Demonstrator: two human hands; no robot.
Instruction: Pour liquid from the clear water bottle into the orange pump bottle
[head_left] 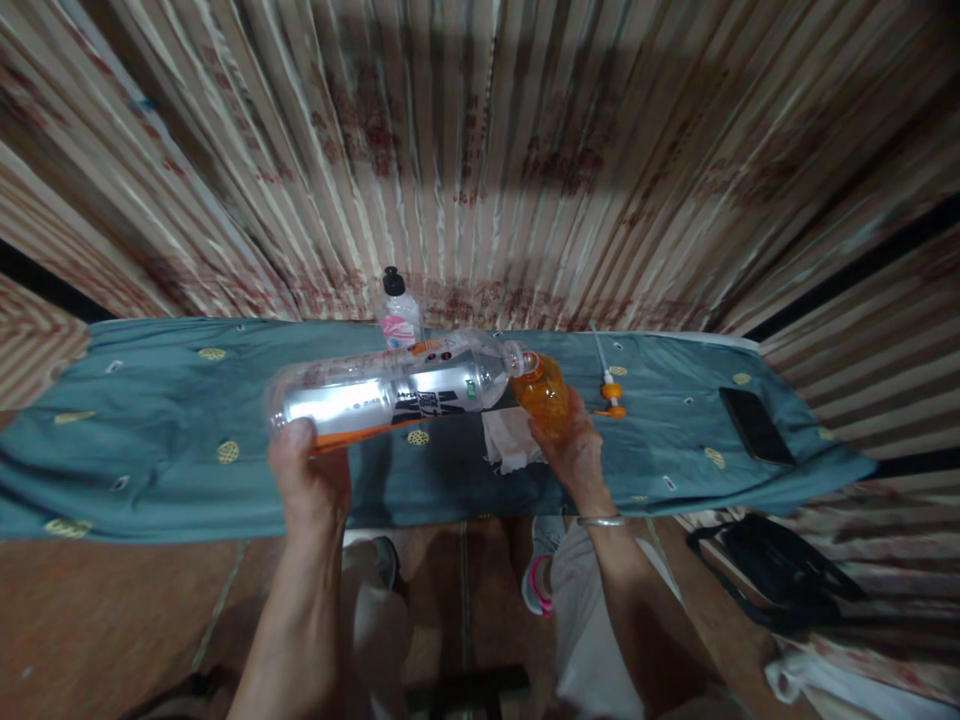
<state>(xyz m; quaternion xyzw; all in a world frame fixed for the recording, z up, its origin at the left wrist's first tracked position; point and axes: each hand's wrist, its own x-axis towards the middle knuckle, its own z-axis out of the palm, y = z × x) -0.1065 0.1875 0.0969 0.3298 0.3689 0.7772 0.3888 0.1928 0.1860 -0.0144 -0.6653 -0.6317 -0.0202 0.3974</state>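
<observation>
My left hand [309, 480] is closed around the base end of a large clear plastic bottle [397, 388] with a silver, black and orange label. That bottle lies nearly level in the air, its neck pointing right. In my right hand [574, 450] is a smaller orange bottle [546, 398], tilted so that its mouth meets the large bottle's mouth. Whether liquid passes between them I cannot tell. A white cloth [511, 440] lies on the table below the orange bottle. To the right rests an orange and white pump head [612, 392] with its long tube.
A clear bottle with a pink label and black cap [400, 315] stands at the table's back edge. A dark phone [756, 426] lies on the right of the green tablecloth [172, 430]. Patterned curtains [465, 180] hang behind. A black bag [780, 565] sits low at right.
</observation>
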